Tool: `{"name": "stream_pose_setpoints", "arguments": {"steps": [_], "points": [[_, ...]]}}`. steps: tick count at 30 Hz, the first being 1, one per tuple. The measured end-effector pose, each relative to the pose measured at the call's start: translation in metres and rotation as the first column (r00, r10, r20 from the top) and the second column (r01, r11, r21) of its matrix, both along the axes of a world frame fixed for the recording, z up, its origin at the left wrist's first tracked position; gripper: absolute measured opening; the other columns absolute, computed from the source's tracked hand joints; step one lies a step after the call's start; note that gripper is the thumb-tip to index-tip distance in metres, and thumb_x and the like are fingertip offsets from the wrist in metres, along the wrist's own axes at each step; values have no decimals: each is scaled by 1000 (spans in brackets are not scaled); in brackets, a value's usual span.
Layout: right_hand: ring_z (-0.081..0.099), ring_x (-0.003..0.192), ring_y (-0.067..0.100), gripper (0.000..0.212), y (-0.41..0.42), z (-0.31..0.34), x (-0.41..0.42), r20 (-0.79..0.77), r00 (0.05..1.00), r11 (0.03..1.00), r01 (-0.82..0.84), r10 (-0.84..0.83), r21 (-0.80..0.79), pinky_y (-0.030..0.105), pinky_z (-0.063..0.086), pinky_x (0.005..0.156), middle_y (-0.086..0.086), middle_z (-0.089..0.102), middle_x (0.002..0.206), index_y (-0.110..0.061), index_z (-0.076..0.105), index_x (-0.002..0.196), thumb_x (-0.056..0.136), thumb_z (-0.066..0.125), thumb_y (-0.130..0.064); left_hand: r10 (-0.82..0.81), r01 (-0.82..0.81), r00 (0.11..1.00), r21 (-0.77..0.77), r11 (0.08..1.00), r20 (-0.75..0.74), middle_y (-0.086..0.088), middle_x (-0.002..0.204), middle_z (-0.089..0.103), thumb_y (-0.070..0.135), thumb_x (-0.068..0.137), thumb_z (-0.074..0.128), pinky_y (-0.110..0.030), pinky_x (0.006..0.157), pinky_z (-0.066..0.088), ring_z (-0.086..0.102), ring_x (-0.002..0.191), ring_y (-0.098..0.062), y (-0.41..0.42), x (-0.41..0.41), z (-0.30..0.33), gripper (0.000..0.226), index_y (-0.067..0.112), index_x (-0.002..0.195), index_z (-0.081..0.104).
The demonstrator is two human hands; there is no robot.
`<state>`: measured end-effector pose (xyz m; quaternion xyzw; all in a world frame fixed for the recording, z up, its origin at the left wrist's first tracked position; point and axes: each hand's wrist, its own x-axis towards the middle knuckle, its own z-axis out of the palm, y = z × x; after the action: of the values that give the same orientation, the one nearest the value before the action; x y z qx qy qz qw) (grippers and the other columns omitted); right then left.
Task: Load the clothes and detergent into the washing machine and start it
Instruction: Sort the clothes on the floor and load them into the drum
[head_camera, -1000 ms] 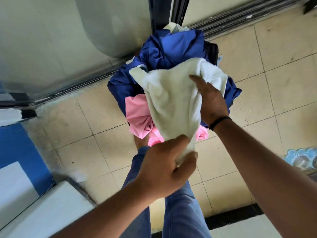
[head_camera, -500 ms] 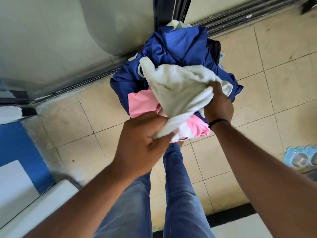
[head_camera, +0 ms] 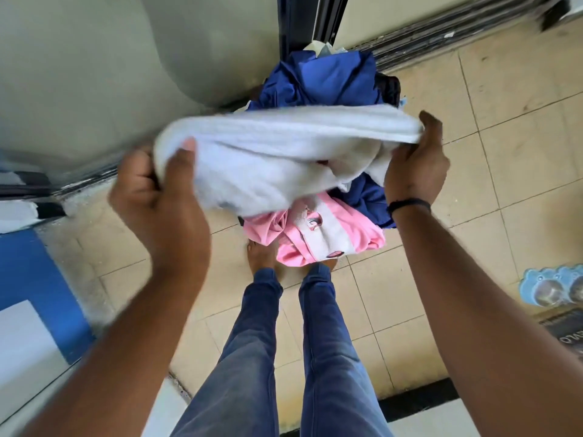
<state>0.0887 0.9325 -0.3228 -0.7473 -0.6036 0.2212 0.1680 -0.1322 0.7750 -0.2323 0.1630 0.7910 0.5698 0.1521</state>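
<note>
Spread since half a second ago: one white towel point(head_camera: 277, 152), now stretched wide between two hands. Left hand point(head_camera: 161, 209) grips its left end, right hand point(head_camera: 416, 171) its right end, above one clothes pile on the floor point(head_camera: 504, 127): one blue garment point(head_camera: 328, 80), one pink garment point(head_camera: 331, 234).

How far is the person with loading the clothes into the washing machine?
Early stage. Nothing looks loaded: the blue garment and the pink garment lie heaped on the tiled floor. In hand: the left hand and right hand grip the ends of a white terry towel above the heap. Left: all clothes, detergent, starting; no machine opening or detergent is visible.
</note>
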Motion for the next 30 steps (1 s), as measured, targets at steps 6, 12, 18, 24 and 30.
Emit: {"name": "stream_pose_setpoints", "arguments": {"steps": [6, 12, 18, 24, 30], "points": [[61, 86, 38, 27, 1, 30, -13, 68, 904, 860, -375, 421, -346, 30, 35, 63, 15, 63, 83, -11, 57, 79, 95, 52, -32, -71, 69, 997, -142, 987, -7, 7, 117, 57, 23, 84, 75, -28, 88, 53, 60, 97, 4, 9, -20, -20, 48, 17, 122, 46], [56, 107, 37, 45, -64, 52, -51, -39, 637, 628, -768, 770, -127, 44, 50, 78, 13, 61, 111, -13, 69, 74, 91, 54, -52, -673, 703, 695, -435, 562, 253, 15, 117, 69, 32, 86, 70, -35, 85, 56, 68, 105, -15, 9, 41, -43, 67, 45, 143, 38], [58, 66, 40, 49, -60, 26, -33, 9, 815, 811, -576, 580, -106, 39, 43, 54, 16, 62, 69, -12, 54, 83, 99, 40, -56, -606, 626, 768, -443, 642, 208, 14, 87, 66, 23, 86, 65, -43, 79, 54, 65, 91, -21, 19, 60, -57, 22, 28, 107, 58], [25, 50, 10, 53, -42, 53, -23, -420, 683, 743, -668, 598, -28, 24, 21, 48, -5, 26, 55, -20, 31, 62, 93, 57, -54, -521, 514, 852, -251, 820, 39, 14, 88, 67, 5, 88, 61, -36, 75, 54, 64, 85, -10, 27, 65, -20, 25, 15, 110, 60], [47, 64, 15, 25, -35, 116, -8, -289, 630, 556, -775, 721, -301, 28, 33, 64, 0, 51, 67, -20, 57, 71, 95, 64, -24, -438, 422, 898, -209, 882, -35, 13, 101, 65, -5, 86, 59, -9, 75, 43, 57, 89, 12, 22, 51, 64, 37, 14, 117, 62]]}}
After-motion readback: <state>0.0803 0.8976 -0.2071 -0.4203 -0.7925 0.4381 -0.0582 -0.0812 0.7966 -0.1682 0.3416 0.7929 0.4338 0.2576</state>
